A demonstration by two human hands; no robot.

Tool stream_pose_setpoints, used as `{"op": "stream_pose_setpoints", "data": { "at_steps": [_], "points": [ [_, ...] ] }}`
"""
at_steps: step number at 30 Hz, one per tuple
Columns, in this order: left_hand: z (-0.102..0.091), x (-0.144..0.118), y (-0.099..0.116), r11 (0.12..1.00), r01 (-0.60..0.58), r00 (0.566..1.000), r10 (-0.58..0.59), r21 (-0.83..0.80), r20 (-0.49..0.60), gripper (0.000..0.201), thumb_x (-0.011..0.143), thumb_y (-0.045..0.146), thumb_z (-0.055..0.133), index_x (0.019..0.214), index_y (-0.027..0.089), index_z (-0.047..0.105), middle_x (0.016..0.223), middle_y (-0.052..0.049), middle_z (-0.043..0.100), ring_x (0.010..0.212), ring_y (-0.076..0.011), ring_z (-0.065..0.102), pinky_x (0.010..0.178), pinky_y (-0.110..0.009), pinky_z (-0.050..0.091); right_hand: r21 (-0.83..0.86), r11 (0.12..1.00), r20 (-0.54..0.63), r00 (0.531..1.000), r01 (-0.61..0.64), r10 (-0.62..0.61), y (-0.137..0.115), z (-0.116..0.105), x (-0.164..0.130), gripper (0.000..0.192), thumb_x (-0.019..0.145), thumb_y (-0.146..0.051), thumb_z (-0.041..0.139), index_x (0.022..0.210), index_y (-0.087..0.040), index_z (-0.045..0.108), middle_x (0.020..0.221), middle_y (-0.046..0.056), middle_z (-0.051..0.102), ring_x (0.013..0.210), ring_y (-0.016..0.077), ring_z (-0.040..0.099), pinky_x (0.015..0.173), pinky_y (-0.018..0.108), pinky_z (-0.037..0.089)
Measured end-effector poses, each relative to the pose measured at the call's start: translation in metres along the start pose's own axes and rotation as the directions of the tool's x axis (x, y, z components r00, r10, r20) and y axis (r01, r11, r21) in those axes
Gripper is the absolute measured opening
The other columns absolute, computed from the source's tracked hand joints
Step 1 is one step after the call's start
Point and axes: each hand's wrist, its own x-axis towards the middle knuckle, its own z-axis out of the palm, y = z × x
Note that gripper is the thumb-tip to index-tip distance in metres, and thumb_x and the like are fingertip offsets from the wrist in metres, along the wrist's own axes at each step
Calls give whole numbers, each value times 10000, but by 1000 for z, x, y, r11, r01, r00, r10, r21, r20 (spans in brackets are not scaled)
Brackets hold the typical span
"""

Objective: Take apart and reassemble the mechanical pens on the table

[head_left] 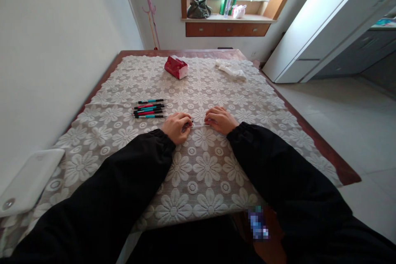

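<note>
My left hand and my right hand rest side by side on a white lace tablecloth, both in black sleeves. Between them runs a thin pale rod, perhaps a pen refill, and each hand is closed on one end of it. A dark tip shows at the left hand's fingers. Just left of my left hand lie several pens with red, teal and black barrels, lined up in a small row.
A red tissue pack and a crumpled white cloth lie at the table's far side. A white flat board sits at the near left corner by the wall. The table's wooden edge borders open floor on the right.
</note>
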Motion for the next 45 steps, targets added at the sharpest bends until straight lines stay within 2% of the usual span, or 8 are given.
{"op": "stream_pose_setpoints", "data": {
  "at_steps": [9,17,23,27,35,41,45],
  "points": [
    [2,0,-4,1000,-21,999,20,-14,-27,69,835,227,654,871,207,710,1136,-70,748,1059,-279,671,983,-474,543,-56,990,-63,990,-128,124,1,1,-1,72,927,-238,647,879,-231,701,994,63,715,1005,249,586,947,410,417],
    [3,1,-7,998,-43,998,42,-36,-41,93,855,290,676,845,205,710,1130,-79,751,1041,-278,684,980,-486,547,-19,994,-55,992,-112,110,3,2,-1,55,925,-233,649,894,-226,694,1000,57,715,998,242,592,941,407,422],
    [2,1,-7,998,-48,999,48,-36,-26,82,855,257,655,876,204,714,1116,-73,754,1035,-273,683,974,-476,549,117,991,-15,997,-69,71,1,2,1,48,902,-224,678,877,-236,717,1045,60,721,1043,243,598,990,428,417],
    [3,1,-7,998,-42,999,42,-35,-22,86,850,251,650,877,207,719,1114,-69,754,1034,-269,682,971,-468,552,180,982,-16,998,-64,68,3,4,1,47,889,-230,694,853,-233,723,1041,64,715,1017,241,601,965,425,438],
    [1,1,-3,999,-41,998,39,-27,-47,97,870,267,648,891,208,722,1122,-72,753,1038,-271,681,970,-457,551,176,983,-35,998,-45,52,4,4,1,76,916,-263,678,850,-234,701,1045,61,719,1009,236,603,964,418,447],
    [-2,1,0,996,-90,990,88,-14,-112,261,968,429,634,1082,209,716,1108,-81,761,1042,-255,675,985,-427,535,110,994,-132,991,21,-6,-15,-5,5,134,995,-314,607,909,-237,675,990,53,723,962,212,604,936,388,436],
    [-3,1,0,985,-165,983,160,-52,-90,281,990,471,622,1095,231,722,1031,-55,774,1013,-230,678,959,-386,536,-1,998,-60,996,68,-68,-34,-9,7,229,1055,-350,507,934,-243,669,881,38,719,890,203,594,895,380,411]
  ]
}}
